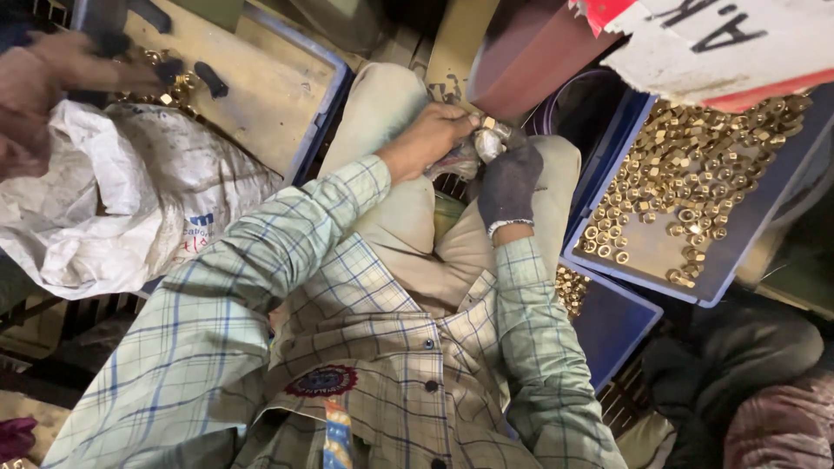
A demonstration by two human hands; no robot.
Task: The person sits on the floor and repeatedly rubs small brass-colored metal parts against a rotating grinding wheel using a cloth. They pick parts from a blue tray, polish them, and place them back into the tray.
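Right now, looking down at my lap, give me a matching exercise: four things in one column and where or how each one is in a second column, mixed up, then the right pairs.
Things:
1. left hand
2. right hand
3. brass nuts
4. white sack

Places or states:
A. lying crumpled at the left side
B. bare, gripping a small shiny metal part
C. heaped in a blue tray at the right
D. in a dark glove, above the knees

Pairs: 1-B, 2-D, 3-C, 4-A
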